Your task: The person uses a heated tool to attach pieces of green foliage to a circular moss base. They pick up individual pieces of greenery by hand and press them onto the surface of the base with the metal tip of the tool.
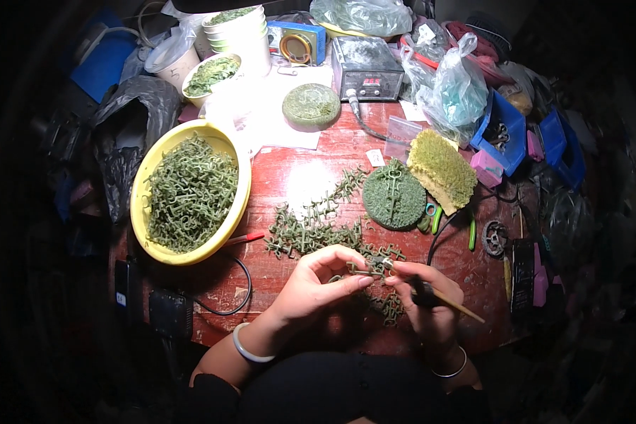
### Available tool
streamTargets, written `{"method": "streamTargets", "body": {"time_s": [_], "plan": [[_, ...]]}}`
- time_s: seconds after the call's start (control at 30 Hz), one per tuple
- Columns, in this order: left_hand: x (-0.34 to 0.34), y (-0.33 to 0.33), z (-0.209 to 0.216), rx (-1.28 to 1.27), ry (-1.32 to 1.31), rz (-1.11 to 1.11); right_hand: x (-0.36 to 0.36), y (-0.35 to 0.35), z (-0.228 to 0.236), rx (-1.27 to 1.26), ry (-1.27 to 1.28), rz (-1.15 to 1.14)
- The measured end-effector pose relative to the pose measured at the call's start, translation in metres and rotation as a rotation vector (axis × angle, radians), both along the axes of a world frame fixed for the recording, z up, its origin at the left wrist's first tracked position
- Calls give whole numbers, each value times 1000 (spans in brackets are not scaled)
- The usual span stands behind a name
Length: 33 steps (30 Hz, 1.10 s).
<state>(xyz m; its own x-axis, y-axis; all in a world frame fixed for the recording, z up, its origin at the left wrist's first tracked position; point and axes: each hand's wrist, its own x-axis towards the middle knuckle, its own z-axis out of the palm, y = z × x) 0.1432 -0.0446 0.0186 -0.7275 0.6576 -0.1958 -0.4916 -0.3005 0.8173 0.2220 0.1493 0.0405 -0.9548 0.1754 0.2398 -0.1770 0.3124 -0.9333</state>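
Observation:
My left hand [325, 279] pinches a small green branched piece [360, 271] between thumb and fingers. Close against it, my right hand [431, 297] grips a dark pen-like tool [422, 291] with a metal collar near its front end. A thin wooden stick [461, 305] also sticks out from that hand; whether it belongs to the tool, I cannot tell. Under and beyond my fingers lies a loose heap of similar green pieces [304, 233]. To the right of the heap is a round green textured pad [394, 201] with one branched piece on it.
A tilted yellow basin [140, 219] full of green pieces stands at left. Behind are a control box [367, 71] with a lit display and cable, a round green disc [311, 106] and white tubs [237, 42]. A yellow-green sponge [442, 169] and blue bins [500, 131] sit at right.

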Motion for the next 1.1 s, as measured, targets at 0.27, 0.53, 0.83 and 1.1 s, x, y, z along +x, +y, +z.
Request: {"method": "streamTargets", "body": {"time_s": [0.27, 0.53, 0.83, 1.1], "plan": [[0, 0, -4, 75, 168, 108, 1, 6, 7, -8, 40, 27], [-1, -3, -6, 83, 230, 111, 2, 4, 9, -61, 17, 38], [-1, -3, -6, 53, 235, 122, 2, 3, 9, -45, 30, 35], [0, -2, -2, 12, 222, 122, 2, 3, 11, 41, 33, 23]]}}
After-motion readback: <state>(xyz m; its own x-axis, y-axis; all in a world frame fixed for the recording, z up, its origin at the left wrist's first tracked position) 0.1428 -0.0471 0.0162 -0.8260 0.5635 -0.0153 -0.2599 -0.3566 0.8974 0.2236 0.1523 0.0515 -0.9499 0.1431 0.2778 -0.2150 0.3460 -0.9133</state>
